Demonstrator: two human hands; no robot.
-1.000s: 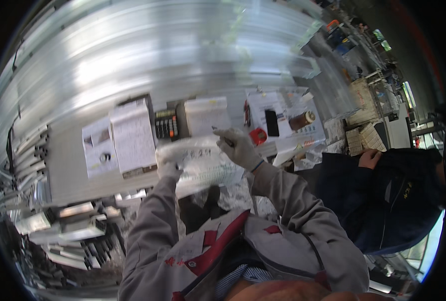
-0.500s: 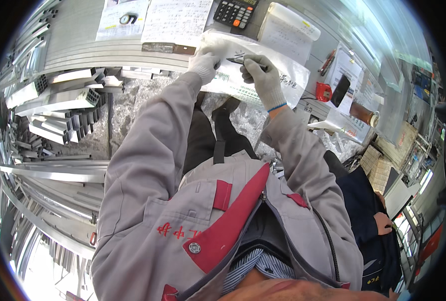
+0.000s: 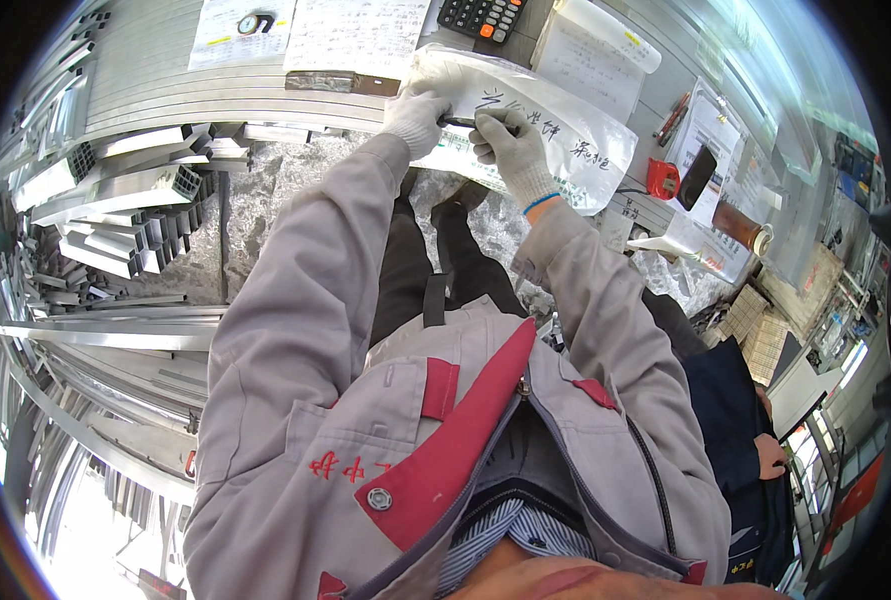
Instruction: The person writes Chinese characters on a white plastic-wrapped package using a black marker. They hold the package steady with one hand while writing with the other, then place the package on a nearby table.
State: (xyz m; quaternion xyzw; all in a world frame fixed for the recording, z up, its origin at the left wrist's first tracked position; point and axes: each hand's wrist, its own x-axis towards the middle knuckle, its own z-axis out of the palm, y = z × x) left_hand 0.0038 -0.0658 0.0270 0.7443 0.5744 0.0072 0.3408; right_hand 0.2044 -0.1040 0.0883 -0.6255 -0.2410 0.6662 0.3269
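Note:
A translucent white plastic bag (image 3: 605,150) with dark handwriting and green print lies at the near edge of the worktable. In my white-gloved right hand (image 3: 513,150) is a black marker pen (image 3: 458,122), held level above the bag with one end pointing left. That end reaches the fingers of my gloved left hand (image 3: 415,120), which are closed over the bag's left part. Whatever those left fingers grip is hidden.
A calculator (image 3: 482,14), a notepad (image 3: 590,65) and handwritten sheets (image 3: 355,35) lie beyond the bag. To the right are a red tape measure (image 3: 662,179), a phone (image 3: 700,178) and a brown bottle (image 3: 737,228). Metal profiles (image 3: 115,200) are stacked left. Another person's hand (image 3: 769,456) shows lower right.
My right hand has moved the marker from the writing toward my left hand, and its end now meets the left fingers. More of the handwriting shows on the bag.

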